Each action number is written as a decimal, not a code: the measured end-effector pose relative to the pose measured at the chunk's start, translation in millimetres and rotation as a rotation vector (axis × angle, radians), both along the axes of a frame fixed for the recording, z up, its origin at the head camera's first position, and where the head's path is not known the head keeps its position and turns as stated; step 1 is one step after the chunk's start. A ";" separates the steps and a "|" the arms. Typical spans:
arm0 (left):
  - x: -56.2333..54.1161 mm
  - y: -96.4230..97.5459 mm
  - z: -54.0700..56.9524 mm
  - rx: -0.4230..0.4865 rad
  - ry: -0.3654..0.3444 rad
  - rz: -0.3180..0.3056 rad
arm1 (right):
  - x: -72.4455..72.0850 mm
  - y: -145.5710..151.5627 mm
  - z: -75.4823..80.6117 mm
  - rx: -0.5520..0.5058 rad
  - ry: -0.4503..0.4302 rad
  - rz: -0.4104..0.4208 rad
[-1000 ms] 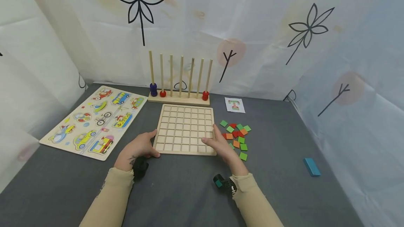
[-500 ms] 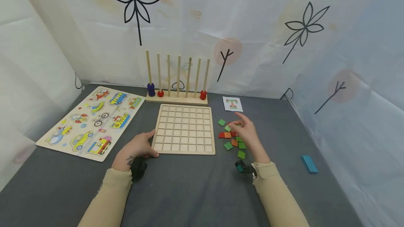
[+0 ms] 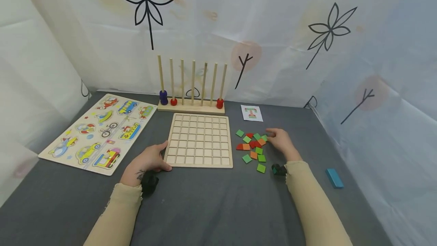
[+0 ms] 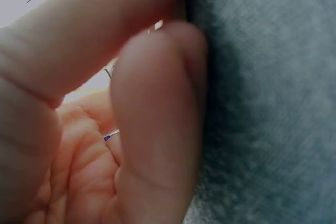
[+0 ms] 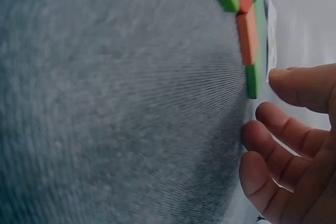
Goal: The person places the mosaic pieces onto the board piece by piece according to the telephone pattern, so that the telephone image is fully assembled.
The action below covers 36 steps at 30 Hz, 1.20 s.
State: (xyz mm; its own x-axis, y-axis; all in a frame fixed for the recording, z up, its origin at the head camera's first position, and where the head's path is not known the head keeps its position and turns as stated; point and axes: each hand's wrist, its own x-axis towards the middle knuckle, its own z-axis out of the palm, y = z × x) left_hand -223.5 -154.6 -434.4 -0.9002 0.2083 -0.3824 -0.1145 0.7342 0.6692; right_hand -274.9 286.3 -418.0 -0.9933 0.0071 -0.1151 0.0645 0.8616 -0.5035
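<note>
A wooden grid board [image 3: 199, 139] with square compartments lies flat in the middle of the head view. My left hand [image 3: 150, 158] holds its front left corner, the thumb at the front edge and a finger along the left side. In the left wrist view my left hand [image 4: 152, 108] fills the picture with bent fingers and hides most of the board. My right hand [image 3: 281, 141] is at the right side of a loose group of coloured tiles, fingertips right beside a green tile [image 3: 264, 138]. The right wrist view shows spread fingers next to that green tile [image 5: 254, 81].
Red tiles [image 3: 240, 147], orange tiles [image 3: 253, 155] and more green ones lie right of the board. A pattern card [image 3: 252, 113] sits behind them. A peg stand [image 3: 191, 106] with beads, a vehicle puzzle [image 3: 102, 134] and a blue block [image 3: 334, 178] stand around.
My right hand has left the board's right edge, passed over the tiles and come down at their right side. My left hand has stayed at the board's corner.
</note>
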 end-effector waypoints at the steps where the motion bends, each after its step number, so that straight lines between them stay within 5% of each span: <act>1: 0.1 0.1 0.0 -0.001 0.000 0.000 | -0.7 0.1 -0.9 0.023 -0.013 0.007; 11: 0.1 0.8 -1.4 0.009 0.005 0.019 | -1.7 -0.4 -6.3 0.131 -0.038 0.063; 24: -0.9 -0.3 -1.9 0.008 -0.002 0.015 | -0.3 2.3 -2.4 0.053 0.005 -0.012; 36: 2.4 1.7 2.9 -0.002 0.002 0.017 | -8.2 -60.5 17.9 -0.232 0.165 0.016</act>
State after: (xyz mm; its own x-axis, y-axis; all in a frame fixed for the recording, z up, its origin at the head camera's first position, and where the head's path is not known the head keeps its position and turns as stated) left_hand -221.1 -152.9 -431.6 -0.9044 0.1923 -0.3809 -0.1255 0.7334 0.6681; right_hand -283.2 225.8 -400.1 -0.9985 -0.0167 0.0515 -0.0477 0.7221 -0.6901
